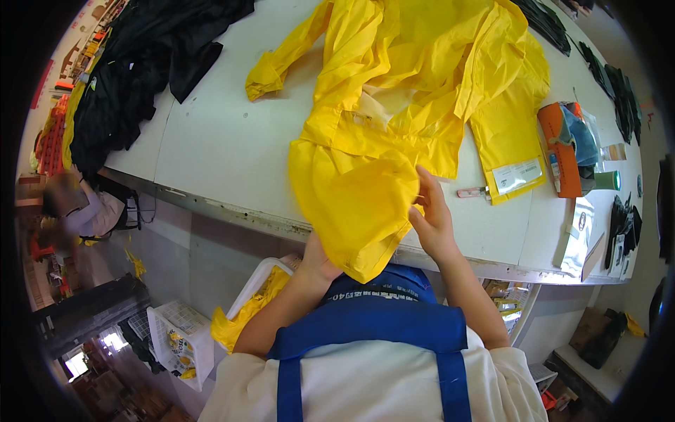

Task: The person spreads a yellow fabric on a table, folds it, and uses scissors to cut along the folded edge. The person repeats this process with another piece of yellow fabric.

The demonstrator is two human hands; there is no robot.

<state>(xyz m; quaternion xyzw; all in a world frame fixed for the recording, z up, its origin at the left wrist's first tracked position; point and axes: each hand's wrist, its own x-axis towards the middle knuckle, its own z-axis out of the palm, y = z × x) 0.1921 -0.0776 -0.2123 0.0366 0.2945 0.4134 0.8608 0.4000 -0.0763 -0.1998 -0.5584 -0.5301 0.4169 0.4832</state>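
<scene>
Garment: yellow raincoat (415, 77) spread on white table (225, 141), centre-far; near end hangs over table's near edge toward the person.
Left hand (318, 259): under the hanging yellow fabric, mostly hidden; touching cloth from below, wrist visible. Grip: can't tell how far closed.
Right hand (432, 218): at right edge of the hanging fabric, fingers partly curled, thumb + fingertips pinching cloth edge; rest of hand fairly open.
Right of coat: flat yellow packet (508, 141) w/ white label, touching coat's right side; orange packet (562, 148) w/ blue cloth just beyond it, further right.
Small item: pinkish tool (472, 191) on table, near right hand, just left of yellow packet's near end.
Far left: black garments (133, 70) piled on table corner.
Near left, below table: white basket (179, 341); yellow cloth (242, 313) in a white bin beside left forearm.
</scene>
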